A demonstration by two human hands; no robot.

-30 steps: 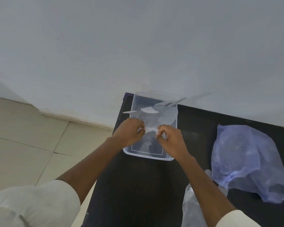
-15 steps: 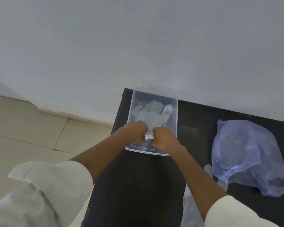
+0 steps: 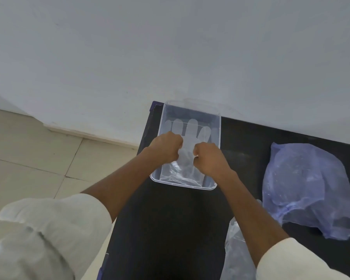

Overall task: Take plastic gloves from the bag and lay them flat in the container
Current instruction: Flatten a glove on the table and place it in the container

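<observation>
— Floor tiles [image 3: 28,154] fill the left of the frame, then what?

— Then the left hand [image 3: 166,147], over the left half of the clear container [image 3: 214,185] at centre frame. Its fingers [image 3: 175,143] are curled in tight; they seem to be pinching the edge of the plastic glove [image 3: 187,142], though the pinch itself is hidden under the knuckles.

— And the glove?

— Inside the container, spread out, its finger tips pointing toward the wall at the top of the frame, its cuff near the lower rim. The right hand [image 3: 207,158] sits just beside the left, clenched the same way on the glove's other edge.

— How would you finish this step well?

— Draw the two hands gently apart and toward the lower rim so the film goes taut, press it down onto the container floor, then let go slowly. Thin plastic likely clings and springs back, so a quick release could leave wrinkles.

— Further right?

— Dark surface [image 3: 170,229], a clear bag [image 3: 236,259] at the lower edge under the right forearm, and a bluish bag [image 3: 307,188] well apart at the right.
</observation>
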